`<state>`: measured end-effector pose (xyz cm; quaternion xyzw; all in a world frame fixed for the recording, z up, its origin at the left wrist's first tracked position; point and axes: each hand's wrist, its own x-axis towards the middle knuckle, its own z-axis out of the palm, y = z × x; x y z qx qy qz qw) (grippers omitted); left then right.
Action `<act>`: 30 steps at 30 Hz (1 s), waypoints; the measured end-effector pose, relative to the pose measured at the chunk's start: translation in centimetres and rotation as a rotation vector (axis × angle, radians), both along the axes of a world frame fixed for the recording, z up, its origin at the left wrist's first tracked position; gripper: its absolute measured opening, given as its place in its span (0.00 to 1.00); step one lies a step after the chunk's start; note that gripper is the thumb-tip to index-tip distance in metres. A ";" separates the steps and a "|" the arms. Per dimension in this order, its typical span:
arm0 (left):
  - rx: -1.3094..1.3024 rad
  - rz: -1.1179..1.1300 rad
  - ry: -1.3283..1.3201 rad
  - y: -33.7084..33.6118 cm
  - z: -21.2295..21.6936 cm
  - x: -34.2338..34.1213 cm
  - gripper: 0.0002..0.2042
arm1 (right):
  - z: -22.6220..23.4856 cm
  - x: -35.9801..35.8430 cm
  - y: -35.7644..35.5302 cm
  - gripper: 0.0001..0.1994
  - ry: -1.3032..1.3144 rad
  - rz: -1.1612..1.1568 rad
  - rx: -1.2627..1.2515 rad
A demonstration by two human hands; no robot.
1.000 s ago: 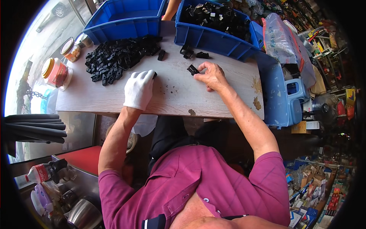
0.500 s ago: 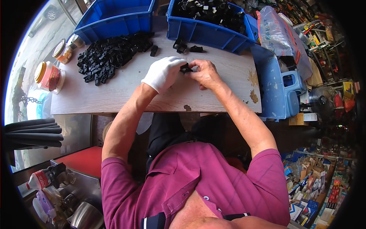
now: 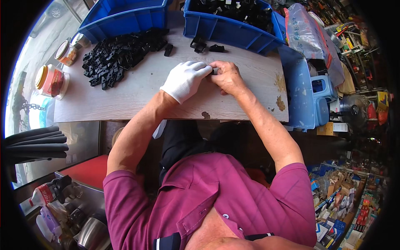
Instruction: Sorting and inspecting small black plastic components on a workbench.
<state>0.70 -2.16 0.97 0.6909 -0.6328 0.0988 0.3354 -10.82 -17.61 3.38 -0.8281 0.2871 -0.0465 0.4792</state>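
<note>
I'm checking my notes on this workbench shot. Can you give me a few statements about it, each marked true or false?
1. The left hand wears a white glove. True.
2. The right hand is gloved too. False: it is bare.
3. Both hands meet on a small black part. True.
4. The pile of black parts lies right of the hands. False: it lies to their left.
5. The right blue bin holds black parts. True.
</note>
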 end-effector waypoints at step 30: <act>0.306 0.299 -0.375 1.4 0.8 7.2 0.08 | -0.1 -7.0 -14.7 0.17 -0.288 -0.897 0.221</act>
